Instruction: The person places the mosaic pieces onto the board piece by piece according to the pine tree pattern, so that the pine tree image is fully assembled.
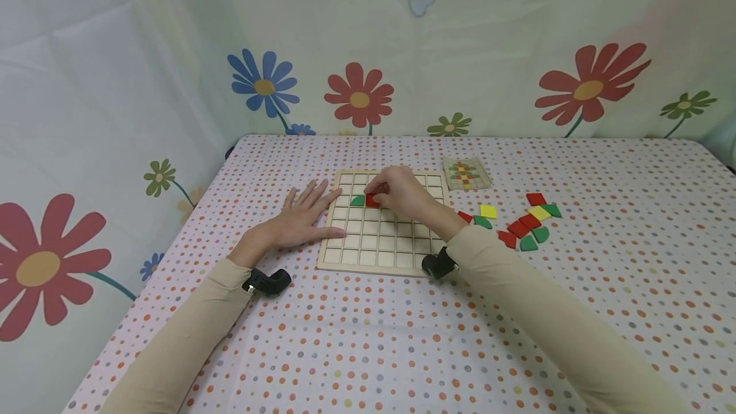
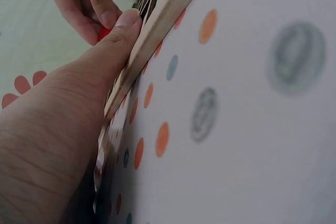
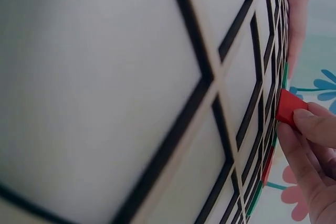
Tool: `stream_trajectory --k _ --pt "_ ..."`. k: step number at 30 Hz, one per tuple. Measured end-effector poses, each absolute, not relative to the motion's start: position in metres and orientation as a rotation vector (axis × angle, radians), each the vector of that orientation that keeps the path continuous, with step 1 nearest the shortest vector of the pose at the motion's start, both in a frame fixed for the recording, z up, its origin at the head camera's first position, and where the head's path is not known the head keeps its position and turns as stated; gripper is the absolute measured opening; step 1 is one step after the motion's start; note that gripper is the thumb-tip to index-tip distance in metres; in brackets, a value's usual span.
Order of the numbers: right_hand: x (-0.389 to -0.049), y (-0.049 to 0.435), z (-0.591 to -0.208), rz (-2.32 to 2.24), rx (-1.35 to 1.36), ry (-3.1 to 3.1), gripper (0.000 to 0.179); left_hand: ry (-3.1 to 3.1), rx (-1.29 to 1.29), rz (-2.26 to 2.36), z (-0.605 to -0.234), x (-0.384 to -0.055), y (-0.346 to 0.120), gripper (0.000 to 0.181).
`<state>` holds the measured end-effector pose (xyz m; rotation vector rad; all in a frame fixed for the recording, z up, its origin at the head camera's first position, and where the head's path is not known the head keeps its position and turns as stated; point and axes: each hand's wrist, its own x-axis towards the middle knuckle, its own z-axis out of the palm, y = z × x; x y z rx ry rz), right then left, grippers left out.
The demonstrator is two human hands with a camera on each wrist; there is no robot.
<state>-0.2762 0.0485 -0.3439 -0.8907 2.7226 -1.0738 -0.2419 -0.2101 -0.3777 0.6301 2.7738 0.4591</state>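
A square wooden grid board [image 1: 368,267] lies on the table. My right hand [image 1: 399,193] is over its upper middle, pinching a red square tile [image 3: 290,106] between thumb and fingers, tilted at the grid. Just left of that tile a green quarter-round tile [image 1: 358,200] sits in a cell. The right wrist view shows another red tile [image 3: 268,165] and a green tile [image 3: 255,199] on the board, both hidden behind my right hand in the head view. My left hand [image 1: 296,219] lies spread at the board's left side, with the thumb [image 2: 126,22] on its edge.
Right of the board lie several loose tiles, among them a yellow square [image 1: 488,211], a red square [image 1: 536,199] and a green quarter-round [image 1: 528,243]. A pattern card [image 1: 467,174] with a tree-like picture lies beyond the board's upper right. The dotted tablecloth [image 1: 345,344] covers the table.
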Motion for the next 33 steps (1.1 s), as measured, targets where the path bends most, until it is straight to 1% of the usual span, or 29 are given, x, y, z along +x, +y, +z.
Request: stream_trajectory --k 9,20,27,33 --pt "-0.28 0.045 -0.341 -1.021 -0.829 2.719 0.021 2.773 0.625 0.448 -0.378 -0.243 -0.21 0.103" --pt "-0.281 0.037 -0.337 -0.856 -0.867 2.737 0.022 2.774 0.628 0.446 -0.377 -0.242 -0.21 0.099" --pt "-0.28 0.033 -0.335 -0.772 -0.874 2.743 0.022 2.766 0.631 0.452 -0.376 -0.24 -0.211 0.099" --pt "-0.279 0.031 -0.332 -0.673 -0.931 2.769 0.02 2.763 0.625 0.454 -0.374 -0.24 -0.21 0.101"
